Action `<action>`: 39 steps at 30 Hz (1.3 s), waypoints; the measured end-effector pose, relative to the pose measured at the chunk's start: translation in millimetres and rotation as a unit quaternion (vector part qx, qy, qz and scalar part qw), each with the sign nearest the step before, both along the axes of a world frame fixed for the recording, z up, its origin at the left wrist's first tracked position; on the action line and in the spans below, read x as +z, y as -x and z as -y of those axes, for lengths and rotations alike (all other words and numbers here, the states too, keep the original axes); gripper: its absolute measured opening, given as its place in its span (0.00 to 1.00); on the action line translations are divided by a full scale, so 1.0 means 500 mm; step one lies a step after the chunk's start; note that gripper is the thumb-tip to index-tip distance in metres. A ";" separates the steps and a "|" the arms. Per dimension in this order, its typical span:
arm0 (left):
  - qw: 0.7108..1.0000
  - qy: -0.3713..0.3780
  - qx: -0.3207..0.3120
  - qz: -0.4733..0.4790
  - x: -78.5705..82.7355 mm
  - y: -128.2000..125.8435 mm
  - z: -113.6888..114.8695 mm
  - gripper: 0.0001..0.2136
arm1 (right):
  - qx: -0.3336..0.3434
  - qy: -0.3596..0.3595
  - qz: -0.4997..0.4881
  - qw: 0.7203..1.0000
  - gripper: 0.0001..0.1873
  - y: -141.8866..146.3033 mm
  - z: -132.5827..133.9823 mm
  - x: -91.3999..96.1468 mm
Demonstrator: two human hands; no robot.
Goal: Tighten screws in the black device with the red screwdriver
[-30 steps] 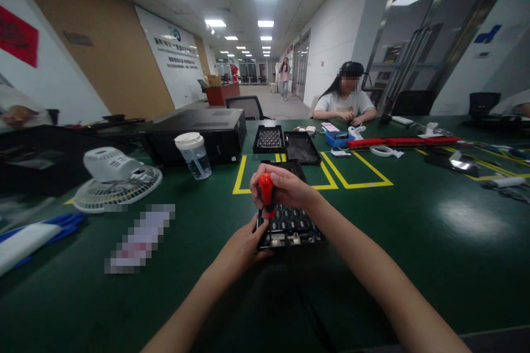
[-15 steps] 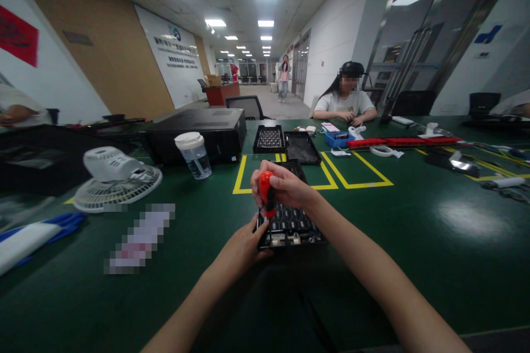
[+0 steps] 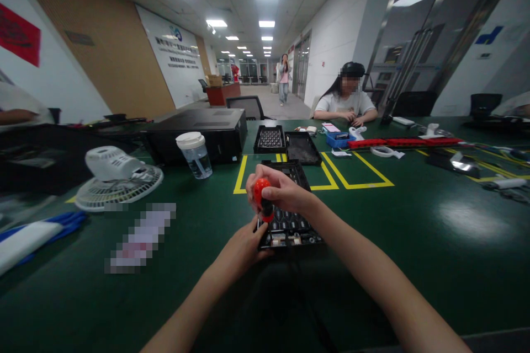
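Head camera, looking forward and down: I see both of my bare forearms reaching in from the bottom edge to the centre of the frame over a dark green table.

My right hand is closed in a fist around the red handle of a screwdriver. The tool stands almost upright, with the handle on top and the tip pointing down. The shaft is hidden, so I cannot tell exactly where the tip lands.

Just below it lies a black unit with a gridded face, its long axis running away from me. The screwdriver sits over its left edge.

My left hand, lower in the frame than the right, clasps the unit's near left corner, directly under the handle.

To the left stand a white fan and a lidded cup. Yellow tape lines mark the table beyond, and a seated person is at upper right of centre.
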State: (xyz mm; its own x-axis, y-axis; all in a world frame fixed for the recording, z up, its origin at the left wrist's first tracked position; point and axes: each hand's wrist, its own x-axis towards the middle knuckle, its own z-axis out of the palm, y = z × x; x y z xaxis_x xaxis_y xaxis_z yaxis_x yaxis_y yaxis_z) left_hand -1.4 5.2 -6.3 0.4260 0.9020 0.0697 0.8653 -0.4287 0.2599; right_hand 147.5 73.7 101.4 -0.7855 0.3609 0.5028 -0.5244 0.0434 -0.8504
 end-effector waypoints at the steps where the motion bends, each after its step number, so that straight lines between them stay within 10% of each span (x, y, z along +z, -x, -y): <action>1: 1.000 0.003 0.001 -0.002 0.000 0.000 0.000 0.31 | -0.001 -0.002 0.002 1.000 0.16 0.001 0.001 -0.001; 27: 1.000 0.019 0.015 -0.008 0.008 0.000 0.005 0.30 | -0.191 -0.039 0.044 0.980 0.22 0.011 0.024 0.006; 39: 0.999 0.033 0.017 -0.008 0.012 -0.002 0.005 0.31 | -0.383 -0.107 0.051 0.916 0.21 0.014 0.041 0.010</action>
State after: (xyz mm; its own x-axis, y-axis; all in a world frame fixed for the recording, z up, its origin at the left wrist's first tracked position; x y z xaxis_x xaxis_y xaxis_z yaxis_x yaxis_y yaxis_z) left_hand -0.5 2.5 -0.1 0.3951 0.9186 0.0039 0.8834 -0.3811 0.2726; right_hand 140.5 53.1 106.6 -0.3897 0.7278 0.5644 -0.1872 0.5374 -0.8223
